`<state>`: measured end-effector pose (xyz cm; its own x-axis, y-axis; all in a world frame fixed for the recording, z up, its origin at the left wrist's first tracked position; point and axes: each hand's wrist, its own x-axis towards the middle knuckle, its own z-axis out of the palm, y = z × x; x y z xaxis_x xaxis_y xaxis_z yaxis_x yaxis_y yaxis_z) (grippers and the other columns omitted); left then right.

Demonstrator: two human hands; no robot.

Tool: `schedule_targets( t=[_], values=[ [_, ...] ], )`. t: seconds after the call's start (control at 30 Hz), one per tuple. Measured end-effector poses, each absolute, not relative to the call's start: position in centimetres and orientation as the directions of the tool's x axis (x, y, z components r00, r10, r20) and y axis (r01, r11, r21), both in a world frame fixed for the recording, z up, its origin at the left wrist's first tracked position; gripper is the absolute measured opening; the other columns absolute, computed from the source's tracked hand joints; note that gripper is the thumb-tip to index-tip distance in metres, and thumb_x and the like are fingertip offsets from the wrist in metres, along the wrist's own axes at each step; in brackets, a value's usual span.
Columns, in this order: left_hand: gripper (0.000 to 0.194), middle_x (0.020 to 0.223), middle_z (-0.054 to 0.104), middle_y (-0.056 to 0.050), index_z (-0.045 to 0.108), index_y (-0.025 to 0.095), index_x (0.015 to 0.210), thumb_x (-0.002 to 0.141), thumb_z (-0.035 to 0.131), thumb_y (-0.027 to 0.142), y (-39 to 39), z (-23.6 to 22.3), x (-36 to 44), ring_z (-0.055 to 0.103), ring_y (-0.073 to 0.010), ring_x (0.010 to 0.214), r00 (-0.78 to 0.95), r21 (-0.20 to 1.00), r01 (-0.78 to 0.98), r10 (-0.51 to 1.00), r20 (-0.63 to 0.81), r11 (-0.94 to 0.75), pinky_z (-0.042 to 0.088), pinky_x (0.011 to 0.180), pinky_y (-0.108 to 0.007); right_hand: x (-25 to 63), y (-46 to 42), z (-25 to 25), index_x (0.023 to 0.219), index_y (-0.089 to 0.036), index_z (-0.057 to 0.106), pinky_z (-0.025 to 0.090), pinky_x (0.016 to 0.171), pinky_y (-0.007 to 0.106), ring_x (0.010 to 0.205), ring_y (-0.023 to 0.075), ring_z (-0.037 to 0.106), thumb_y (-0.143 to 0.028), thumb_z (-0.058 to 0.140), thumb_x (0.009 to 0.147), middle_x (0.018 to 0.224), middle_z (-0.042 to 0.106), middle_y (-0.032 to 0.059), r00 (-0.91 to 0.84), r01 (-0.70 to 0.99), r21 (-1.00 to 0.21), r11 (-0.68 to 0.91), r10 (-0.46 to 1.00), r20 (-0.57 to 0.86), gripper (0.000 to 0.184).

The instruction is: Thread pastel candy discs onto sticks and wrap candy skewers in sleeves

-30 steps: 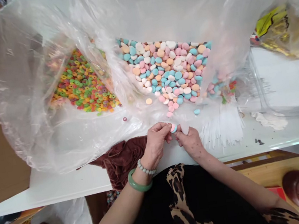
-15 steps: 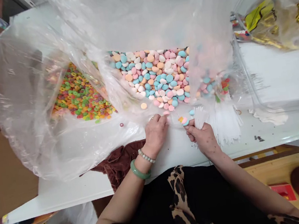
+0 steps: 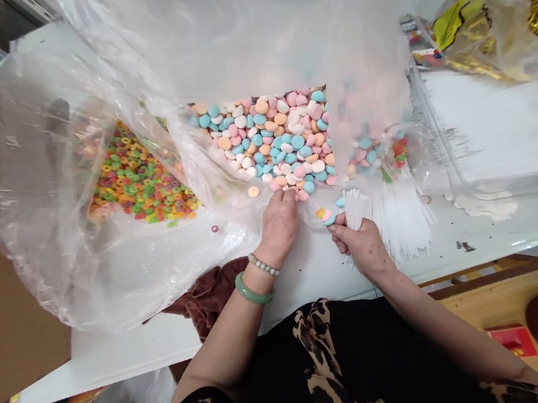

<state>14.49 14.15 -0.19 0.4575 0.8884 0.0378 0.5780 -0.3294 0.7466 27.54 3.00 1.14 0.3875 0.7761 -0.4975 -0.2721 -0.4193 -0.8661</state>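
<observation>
My left hand (image 3: 280, 223) is at the near edge of a heap of pastel candies (image 3: 286, 148), coloured pink, blue, white and orange. Its fingers are closed together at the lowest pink pieces; what they grip is hidden. My right hand (image 3: 362, 245) pinches a short stack of candies (image 3: 326, 216), with yellow, pink and blue pieces showing. Through the same hand runs a bundle of thin white sticks (image 3: 357, 207), whose ends stick out above and below the fingers. One loose blue candy (image 3: 340, 202) lies just beyond.
Clear plastic sheeting (image 3: 242, 23) surrounds the heap. Small multicoloured rings (image 3: 144, 176) fill another bag on the left. More white strips (image 3: 406, 221) and a clear-walled tray (image 3: 450, 161) lie to the right. Near the front are a brown cloth (image 3: 207, 298) and a cardboard box (image 3: 8, 321).
My left hand has moved forward to the edge of the candy heap, covering a loose pink piece. My right hand keeps its hold on the stack and stays almost in place.
</observation>
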Motion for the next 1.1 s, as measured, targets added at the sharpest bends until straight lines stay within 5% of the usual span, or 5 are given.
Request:
schedule_targets(
  t=[0.17,0.27,0.43,0.6,1.1],
  values=[
    [0.019,0.095,0.058,-0.009,0.064,0.022,0.098,0.085,0.051,0.015,14.7,-1.0,13.9,0.051,-0.0241,0.094,0.646,0.738,0.511,0.763,0.010,-0.442,0.040,0.083,-0.032,27.8,3.3,0.9,0.066,-0.019,0.056,0.030,0.040,0.024,0.040,0.0090,0.041,-0.034,0.065,0.068,0.054,0.052,-0.0040,0.378,-0.281,-0.858,-0.430,0.772,-0.511,0.018],
    [0.016,0.090,0.060,-0.007,0.067,0.023,0.092,0.083,0.055,0.015,14.9,-1.0,13.4,0.052,-0.0225,0.090,0.601,0.796,0.479,0.799,0.009,-0.369,0.041,0.081,-0.032,28.0,3.4,1.0,0.065,-0.019,0.055,0.029,0.040,0.023,0.040,0.0088,0.041,-0.034,0.066,0.067,0.053,0.051,-0.0044,0.371,-0.307,-0.846,-0.437,0.763,-0.529,0.018],
    [0.023,0.074,0.058,0.000,0.068,0.022,0.099,0.076,0.068,0.022,15.3,0.6,12.5,0.052,-0.0128,0.065,0.353,0.974,0.110,0.908,-0.225,0.199,0.042,0.060,-0.024,27.9,2.7,1.6,0.067,-0.019,0.058,0.033,0.043,0.025,0.043,0.0105,0.043,-0.036,0.064,0.070,0.054,0.052,-0.0038,0.373,-0.136,-0.851,-0.508,0.769,-0.519,0.018],
    [0.035,0.072,0.060,0.000,0.067,0.017,0.104,0.072,0.076,0.027,14.2,2.3,11.1,0.053,-0.0072,0.055,0.469,0.720,-0.264,0.737,-0.487,0.642,0.043,0.051,-0.019,26.9,2.2,2.2,0.071,-0.020,0.065,0.039,0.054,0.026,0.055,0.0148,0.051,-0.035,0.058,0.079,0.059,0.055,-0.0020,0.356,0.239,-0.884,-0.402,0.883,-0.306,0.018],
    [0.035,0.068,0.061,0.000,0.070,0.013,0.103,0.071,0.077,0.025,13.6,1.9,10.1,0.056,-0.0075,0.053,0.421,0.712,-0.288,0.752,-0.507,0.640,0.046,0.049,-0.019,26.5,2.6,2.0,0.069,-0.021,0.061,0.037,0.058,0.025,0.062,0.0158,0.054,-0.032,0.053,0.084,0.065,0.058,-0.0012,0.246,0.445,-0.855,-0.264,0.955,-0.167,0.021]
  ],
)
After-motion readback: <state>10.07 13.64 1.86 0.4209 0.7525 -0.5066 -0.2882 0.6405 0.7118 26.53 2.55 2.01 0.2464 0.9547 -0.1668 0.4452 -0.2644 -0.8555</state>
